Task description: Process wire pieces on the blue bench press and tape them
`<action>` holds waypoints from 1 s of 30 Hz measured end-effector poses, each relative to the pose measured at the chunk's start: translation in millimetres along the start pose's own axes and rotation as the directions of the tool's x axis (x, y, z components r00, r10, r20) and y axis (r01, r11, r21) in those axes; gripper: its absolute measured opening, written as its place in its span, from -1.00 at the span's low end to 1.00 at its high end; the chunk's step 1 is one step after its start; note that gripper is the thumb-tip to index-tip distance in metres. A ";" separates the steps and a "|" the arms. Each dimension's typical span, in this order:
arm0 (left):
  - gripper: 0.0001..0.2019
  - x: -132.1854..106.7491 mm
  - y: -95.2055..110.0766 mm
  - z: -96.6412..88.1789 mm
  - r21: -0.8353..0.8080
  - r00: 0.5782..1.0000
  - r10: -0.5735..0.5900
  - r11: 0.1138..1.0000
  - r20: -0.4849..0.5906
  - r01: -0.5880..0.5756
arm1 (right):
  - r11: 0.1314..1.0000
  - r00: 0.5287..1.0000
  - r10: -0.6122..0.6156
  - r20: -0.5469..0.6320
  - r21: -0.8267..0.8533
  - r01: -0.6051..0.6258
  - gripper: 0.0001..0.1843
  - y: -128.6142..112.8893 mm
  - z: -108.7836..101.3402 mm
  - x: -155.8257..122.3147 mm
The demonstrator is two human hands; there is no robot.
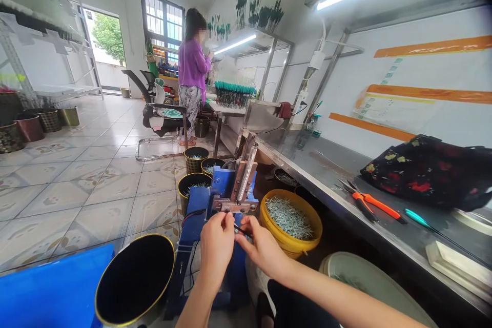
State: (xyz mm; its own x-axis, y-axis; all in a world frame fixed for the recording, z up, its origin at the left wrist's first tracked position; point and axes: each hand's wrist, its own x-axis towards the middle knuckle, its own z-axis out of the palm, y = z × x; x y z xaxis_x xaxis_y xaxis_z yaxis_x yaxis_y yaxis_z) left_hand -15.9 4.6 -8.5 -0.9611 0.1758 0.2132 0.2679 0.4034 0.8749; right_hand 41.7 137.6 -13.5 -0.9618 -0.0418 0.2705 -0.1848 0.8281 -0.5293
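Pinching a slim black piece point(243, 231) between thumb and fingers, the right hand point(265, 248) works close beside the left in the head view. The left hand point(216, 243) has its thumb and fingers pressed together just below the copper-brown metal bar point(232, 207) of a blue metal machine point(221, 181); whether they also grip the black piece, I cannot tell. That piece lies between both hands. Nearby stands a round yellow bucket point(286, 248) of thin pale sticks point(290, 218); orange-handled pliers point(384, 208) lie on the dark grey worktop point(334, 179).
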 end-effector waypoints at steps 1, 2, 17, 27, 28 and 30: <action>-0.67 -0.1 0.3 0.6 -0.018 1.000 -0.006 1.000 0.005 0.006 | 0.999 0.999 0.037 0.023 0.017 -0.037 -0.79 6.6 -1.6 -1.2; -0.67 -0.1 0.6 1.1 -0.040 1.000 -0.011 0.999 0.010 0.012 | 0.998 0.996 0.050 0.071 0.035 -0.053 -0.73 12.9 -3.6 -1.0; -0.65 0.0 5.2 0.2 0.125 0.998 -0.028 0.992 0.050 0.021 | 0.883 0.907 -0.136 0.398 -0.367 0.294 -0.47 28.9 -51.1 32.9; -0.62 -4.9 0.1 -2.2 -0.070 0.998 -0.036 0.997 0.057 0.040 | 0.429 0.815 -0.278 0.508 -0.694 0.579 -0.57 -61.9 -112.5 74.4; -0.65 -6.6 -0.4 -2.9 -0.072 0.998 -0.032 0.997 0.056 0.036 | 0.400 0.797 -0.296 0.526 -0.689 0.604 -0.61 -68.2 -112.3 75.7; -0.70 -10.1 -0.5 -4.1 -0.088 0.997 -0.025 0.996 0.077 0.032 | 0.395 0.785 -0.286 0.550 -0.679 0.619 -0.70 -76.7 -111.2 75.4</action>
State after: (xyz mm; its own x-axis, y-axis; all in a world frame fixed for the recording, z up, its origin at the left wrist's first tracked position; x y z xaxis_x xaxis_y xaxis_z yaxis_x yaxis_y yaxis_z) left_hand -6.6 -1.0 -9.4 -0.9594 0.2339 0.1574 0.2304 0.3287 0.9159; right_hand 5.8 133.1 136.9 -0.8130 -0.5769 -0.0787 -0.5316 0.6804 0.5045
